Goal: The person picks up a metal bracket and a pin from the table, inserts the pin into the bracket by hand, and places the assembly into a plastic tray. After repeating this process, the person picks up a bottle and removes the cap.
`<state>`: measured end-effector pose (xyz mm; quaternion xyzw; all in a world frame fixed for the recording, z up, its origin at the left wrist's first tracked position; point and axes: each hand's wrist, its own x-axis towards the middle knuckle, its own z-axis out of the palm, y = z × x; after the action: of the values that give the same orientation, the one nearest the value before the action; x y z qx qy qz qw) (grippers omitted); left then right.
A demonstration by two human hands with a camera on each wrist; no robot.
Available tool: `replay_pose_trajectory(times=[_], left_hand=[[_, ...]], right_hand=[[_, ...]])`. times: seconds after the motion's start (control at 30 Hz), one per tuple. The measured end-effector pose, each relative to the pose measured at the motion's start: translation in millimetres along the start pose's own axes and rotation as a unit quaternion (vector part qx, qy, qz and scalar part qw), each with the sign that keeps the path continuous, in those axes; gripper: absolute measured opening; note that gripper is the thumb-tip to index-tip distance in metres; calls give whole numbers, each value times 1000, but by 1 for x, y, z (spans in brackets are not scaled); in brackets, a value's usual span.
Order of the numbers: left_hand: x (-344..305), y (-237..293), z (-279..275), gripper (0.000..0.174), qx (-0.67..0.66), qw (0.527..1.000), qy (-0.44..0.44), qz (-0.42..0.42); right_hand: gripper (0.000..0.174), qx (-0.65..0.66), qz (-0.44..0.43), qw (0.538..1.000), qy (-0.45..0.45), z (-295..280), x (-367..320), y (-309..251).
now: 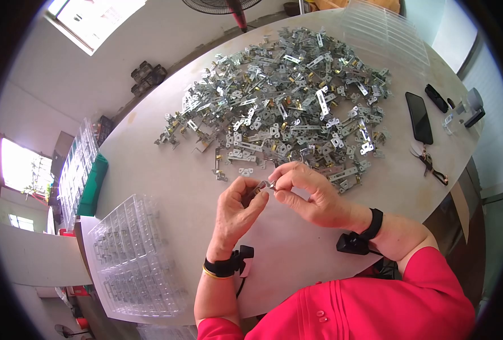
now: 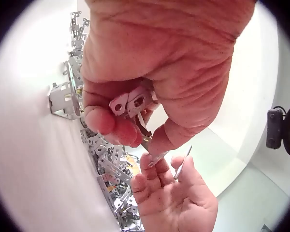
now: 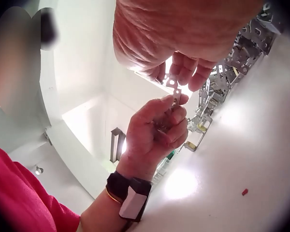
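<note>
In front of the heap, my left hand (image 1: 235, 211) grips a metal bracket (image 2: 139, 101) with round holes, its fingers curled round it and hiding much of it. My right hand (image 1: 313, 195) meets it fingertip to fingertip. In the left wrist view, a thin metal piece (image 2: 183, 163) shows at the right thumb, pinched by the fingers. A holed flat end of the bracket (image 3: 172, 85) sticks up from the left thumb toward the right fingers in the right wrist view. Beyond both hands lies a large heap of metal brackets (image 1: 279, 107).
Clear plastic compartment trays (image 1: 135, 260) filled with small parts stand at the left, near a green bin (image 1: 94, 184). At the right lie a phone (image 1: 419, 118) and small snips (image 1: 429, 167). Another clear tray (image 1: 384, 34) sits at the far edge.
</note>
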<state>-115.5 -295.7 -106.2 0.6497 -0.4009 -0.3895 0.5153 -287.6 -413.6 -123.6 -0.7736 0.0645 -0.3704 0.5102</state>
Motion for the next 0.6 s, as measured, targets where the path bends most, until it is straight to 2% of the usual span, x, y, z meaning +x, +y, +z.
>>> replay_pose_trajectory(times=[0.03,0.17,0.23,0.27,0.33,0.37,0.43,0.6], left_hand=[[0,1,0,16,-10,1000,-9,-3],[-1,4,-8,27,-47,996,-60,-34],[0,-1,-11,44,-159,983,-83,-44],[1,-4,-13,44,-158,983,-83,-43],[3,-9,-17,60,-263,957,-122,3],[4,-12,-17,60,-262,957,-121,5],[6,-15,-15,71,-298,939,-150,79],[3,-11,-16,66,-253,954,-136,85]], right_hand=[[8,-36,-26,999,-8,0,0,1],[5,-36,-12,999,-3,1,-1,1],[8,66,80,994,25,3,-3,4],[8,66,79,994,25,3,-4,5],[11,195,175,963,66,4,-3,5],[11,195,174,963,66,3,-2,5],[13,246,227,940,66,-1,-1,3],[14,312,252,913,72,-3,1,4]])
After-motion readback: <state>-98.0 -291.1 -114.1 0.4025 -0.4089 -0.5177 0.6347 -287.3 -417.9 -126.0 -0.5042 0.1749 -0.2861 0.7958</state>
